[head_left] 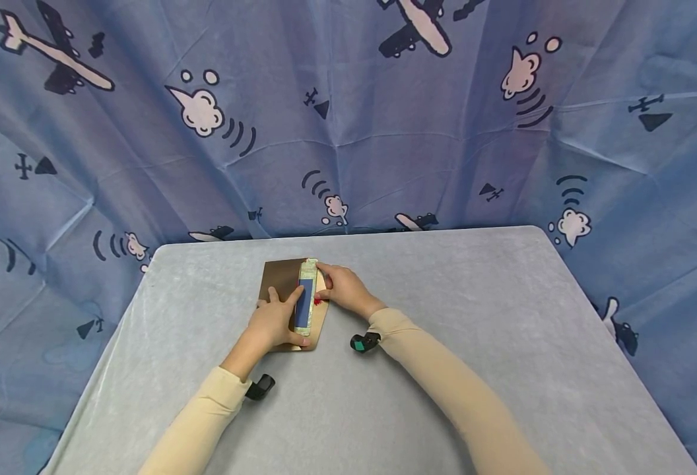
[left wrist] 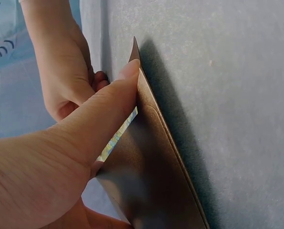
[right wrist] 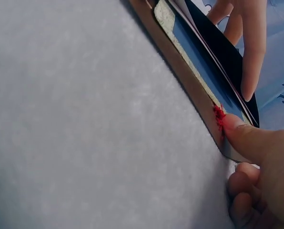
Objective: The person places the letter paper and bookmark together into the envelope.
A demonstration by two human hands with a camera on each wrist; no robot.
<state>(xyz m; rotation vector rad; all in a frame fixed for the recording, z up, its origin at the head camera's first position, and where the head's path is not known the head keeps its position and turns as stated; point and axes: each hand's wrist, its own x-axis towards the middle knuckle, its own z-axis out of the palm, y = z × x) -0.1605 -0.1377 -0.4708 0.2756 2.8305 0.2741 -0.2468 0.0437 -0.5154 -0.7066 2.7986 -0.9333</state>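
A brown notebook [head_left: 281, 276] lies partly open on the table, with a blue bookmark [head_left: 304, 303] with a pale patterned border along its inside. A red tassel [right wrist: 219, 116] shows at the bookmark's edge. My left hand [head_left: 271, 323] rests spread on the notebook, its fingers on the raised dark cover and its thumb pressing near the lower edge. At the right side, my right hand [head_left: 348, 290] holds the bookmark's edge, index finger near the top end and thumb beside the tassel. In the right wrist view its other fingers are curled by the notebook's edge.
A grey cloth-covered table [head_left: 473, 330] extends around the notebook, mostly to the right. Behind it hangs a blue curtain [head_left: 348, 119] printed with planes. Black straps with small devices sit at both wrists, the right one [head_left: 364, 342] near the cloth.
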